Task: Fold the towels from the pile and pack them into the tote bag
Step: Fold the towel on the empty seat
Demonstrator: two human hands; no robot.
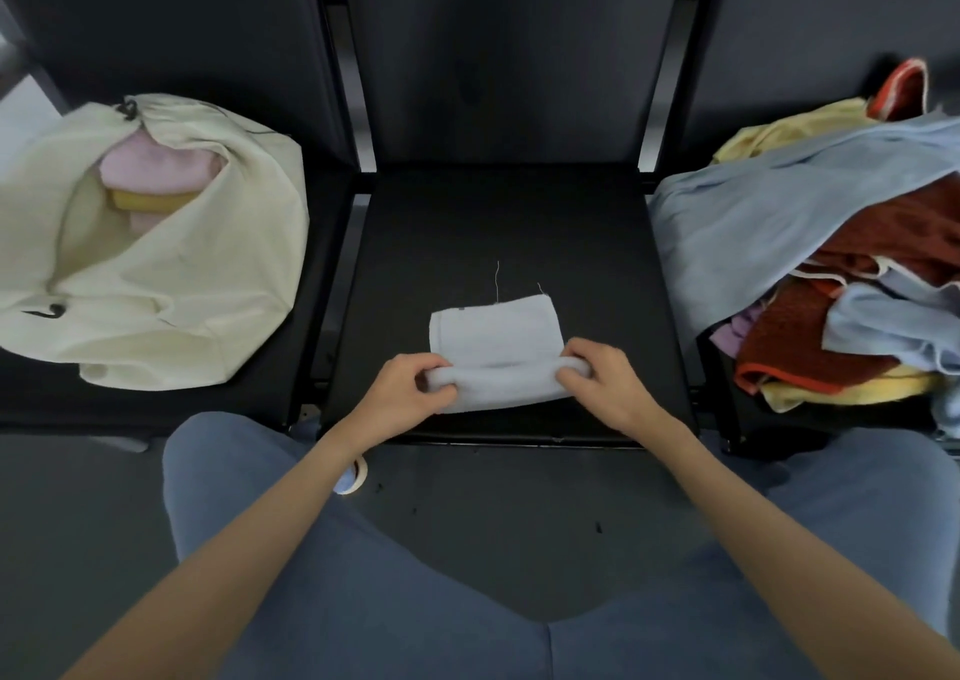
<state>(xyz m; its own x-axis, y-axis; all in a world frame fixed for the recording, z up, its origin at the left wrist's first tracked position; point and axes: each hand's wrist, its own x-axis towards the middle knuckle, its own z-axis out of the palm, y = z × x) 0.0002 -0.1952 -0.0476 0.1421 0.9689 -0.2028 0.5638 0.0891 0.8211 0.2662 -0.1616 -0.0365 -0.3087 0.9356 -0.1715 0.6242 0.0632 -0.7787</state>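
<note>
A small pale lavender towel [496, 333] lies on the middle black seat [597, 242], its near edge rolled up into a fold. My left hand [408, 391] pinches the left end of that fold, and my right hand [605, 380] pinches the right end. On the left seat a cream tote bag [171, 284] lies open, with a pink folded towel [156, 167] and a yellow one [148, 200] inside. The pile of towels [831, 248] covers the right seat: light blue, dark red, yellow and purple ones.
The three black seats stand in a row with dark backrests behind. My knees in blue trousers [291, 549] are below the seat's front edge. A small roll of tape [356, 474] lies on the dark floor by my left forearm.
</note>
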